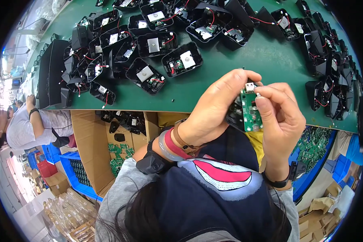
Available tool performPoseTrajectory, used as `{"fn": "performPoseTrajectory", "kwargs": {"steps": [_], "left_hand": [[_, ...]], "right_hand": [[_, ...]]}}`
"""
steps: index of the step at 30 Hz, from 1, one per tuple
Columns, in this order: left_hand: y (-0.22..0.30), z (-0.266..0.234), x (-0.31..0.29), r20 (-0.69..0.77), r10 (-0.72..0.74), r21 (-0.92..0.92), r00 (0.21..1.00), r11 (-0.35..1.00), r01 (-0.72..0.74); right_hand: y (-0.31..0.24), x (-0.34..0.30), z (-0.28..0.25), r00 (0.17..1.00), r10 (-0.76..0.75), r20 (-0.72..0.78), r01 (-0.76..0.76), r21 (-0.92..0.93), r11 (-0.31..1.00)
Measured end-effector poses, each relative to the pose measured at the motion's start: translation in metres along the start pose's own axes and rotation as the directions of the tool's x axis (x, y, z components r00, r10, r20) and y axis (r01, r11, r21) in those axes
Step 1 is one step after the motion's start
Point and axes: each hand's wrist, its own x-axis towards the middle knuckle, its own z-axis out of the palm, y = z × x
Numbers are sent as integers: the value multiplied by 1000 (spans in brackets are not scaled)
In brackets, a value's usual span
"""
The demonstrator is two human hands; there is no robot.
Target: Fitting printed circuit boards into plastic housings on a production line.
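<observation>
My left hand is wrapped round a black plastic housing, mostly hidden by the palm. A green circuit board with a silver USB port at its upper end stands upright against that housing. My right hand pinches near the board's upper right edge, thumb and index finger at a small white connector. Whether the connector is seated in the board cannot be made out. Beyond my hands, an open black housing with a white block and red wires lies on the green table.
Several similar housings crowd the table's far side, with more in a pile at the right. Below the near edge stand a cardboard box holding boards and black parts, and a blue bin of boards. Another person is at the left.
</observation>
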Motion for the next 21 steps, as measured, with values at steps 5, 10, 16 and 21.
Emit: {"fn": "performPoseTrajectory", "kwargs": {"steps": [5, 10, 16, 21], "left_hand": [[11, 1, -3, 40, -4, -80, 999, 997, 7], [11, -3, -3, 97, -53, -81, 994, 995, 61], [4, 3, -6, 45, -69, -76, 997, 994, 72], [3, 0, -3, 9, -130, -252, 992, 959, 128]], "right_hand": [[0, 0, -6, 995, -96, -12, 92, -206, 974], [-3, 0, -6, 994, -106, -15, 100, -225, 969], [-7, -2, -2, 997, 74, -29, -72, 51, 996], [-1, 5, -11, 994, -86, 70, 93, -114, 989]]}}
